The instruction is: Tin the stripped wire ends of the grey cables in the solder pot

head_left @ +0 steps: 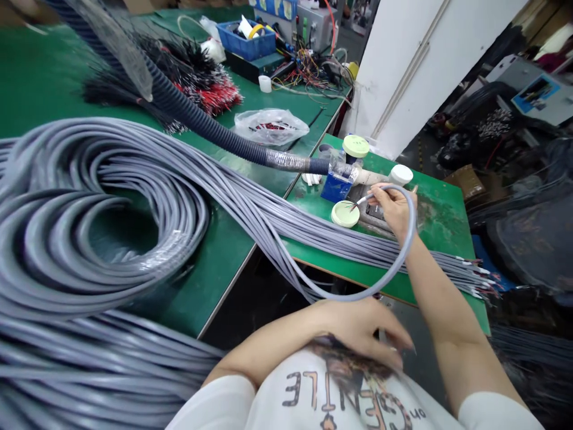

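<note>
My right hand [394, 209] is closed around the end of a grey cable [380, 283], which loops over the wrist and back to the left. Thin bared wires at its tip reach over a small pale-green tub [345, 214]; whether they touch its contents I cannot tell. My left hand [364, 331] rests low in front of the shirt, fingers loosely bent, with a gap between thumb and fingers and no object seen in it. Beneath my right forearm runs a bundle of grey cables [322, 230], its stripped ends [486, 278] lying at the right.
A dark corrugated hose [215, 131] crosses above the bench toward a blue box [335, 186]. Large cable coils [179, 239] fill the left. Behind lie a plastic bag [271, 126], black and red wires [201, 89] and a blue bin [248, 45]. A gap separates the two green tables.
</note>
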`<state>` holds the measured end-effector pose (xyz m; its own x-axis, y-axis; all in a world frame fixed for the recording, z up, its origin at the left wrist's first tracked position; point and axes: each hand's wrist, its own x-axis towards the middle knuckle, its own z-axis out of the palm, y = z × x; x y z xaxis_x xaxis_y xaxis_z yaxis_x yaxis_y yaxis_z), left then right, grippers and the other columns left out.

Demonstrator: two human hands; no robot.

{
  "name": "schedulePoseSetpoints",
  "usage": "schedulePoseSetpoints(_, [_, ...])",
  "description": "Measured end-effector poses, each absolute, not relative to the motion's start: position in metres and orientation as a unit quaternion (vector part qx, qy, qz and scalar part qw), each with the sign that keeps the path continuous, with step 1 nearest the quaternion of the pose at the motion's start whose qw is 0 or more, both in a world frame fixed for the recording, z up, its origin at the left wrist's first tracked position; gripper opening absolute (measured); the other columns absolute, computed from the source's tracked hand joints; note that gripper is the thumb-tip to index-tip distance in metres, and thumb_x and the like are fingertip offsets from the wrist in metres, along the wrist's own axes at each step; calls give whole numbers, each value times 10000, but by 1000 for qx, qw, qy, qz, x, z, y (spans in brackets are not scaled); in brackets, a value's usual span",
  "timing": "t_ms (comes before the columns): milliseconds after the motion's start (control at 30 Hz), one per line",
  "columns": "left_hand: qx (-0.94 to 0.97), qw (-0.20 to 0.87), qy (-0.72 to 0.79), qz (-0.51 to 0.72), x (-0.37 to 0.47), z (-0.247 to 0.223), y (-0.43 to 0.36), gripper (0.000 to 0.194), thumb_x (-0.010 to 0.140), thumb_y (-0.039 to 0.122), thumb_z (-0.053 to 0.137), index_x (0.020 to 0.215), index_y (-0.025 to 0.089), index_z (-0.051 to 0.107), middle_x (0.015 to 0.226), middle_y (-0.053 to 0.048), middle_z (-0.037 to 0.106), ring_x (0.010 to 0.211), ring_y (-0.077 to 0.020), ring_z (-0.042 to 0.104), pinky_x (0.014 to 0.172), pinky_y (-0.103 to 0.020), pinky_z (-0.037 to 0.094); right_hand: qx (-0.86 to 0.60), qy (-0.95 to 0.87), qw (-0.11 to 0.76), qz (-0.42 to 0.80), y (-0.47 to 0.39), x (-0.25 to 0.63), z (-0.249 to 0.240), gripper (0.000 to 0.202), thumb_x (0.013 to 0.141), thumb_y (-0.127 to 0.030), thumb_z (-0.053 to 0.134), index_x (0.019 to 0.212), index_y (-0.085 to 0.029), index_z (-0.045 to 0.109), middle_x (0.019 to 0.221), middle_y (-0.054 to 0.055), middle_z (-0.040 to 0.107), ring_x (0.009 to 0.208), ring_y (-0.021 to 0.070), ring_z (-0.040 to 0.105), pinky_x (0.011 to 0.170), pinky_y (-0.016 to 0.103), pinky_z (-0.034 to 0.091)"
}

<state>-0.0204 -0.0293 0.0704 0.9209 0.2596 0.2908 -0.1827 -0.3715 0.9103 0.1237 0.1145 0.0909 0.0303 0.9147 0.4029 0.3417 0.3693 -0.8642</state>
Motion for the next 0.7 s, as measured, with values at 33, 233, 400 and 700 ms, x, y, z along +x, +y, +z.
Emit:
schedulePoseSetpoints(33, [826,499,106,238,-14,56,-26,263,847,396,605,1010,211,697,940,-56,730,899,-176,678,809,-229,515,-495,-643,515,276,117,122,89,224,785,-410,672,810,-191,706,695,5,701,612,167,689,602,293,607])
schedulePoseSetpoints(233, [829,342,285,338,3,-5,-4,202,904,281,512,933,162,673,880,-54,712,848,-158,652,789,-246,493,-519,-672,462,258,123,115,80,244,794,-429,643,803,-193,708,695,4,704,628,174,696,609,286,603])
schedulePoseSetpoints(400, [815,362,265,367,2,-9,-1,195,901,292,517,929,178,673,883,-40,714,833,-145,651,771,-230,482,-523,-679,456,242,129,114,70,238,793,-424,641,786,-197,713,663,-5,696,602,174,696,580,278,598])
schedulePoseSetpoints(700, [812,373,268,359,2,-6,0,185,889,285,530,912,183,683,860,-38,709,816,-150,646,755,-233,478,-534,-699,429,205,134,114,67,218,808,-396,625,777,-198,711,644,-12,693,581,165,689,574,265,584])
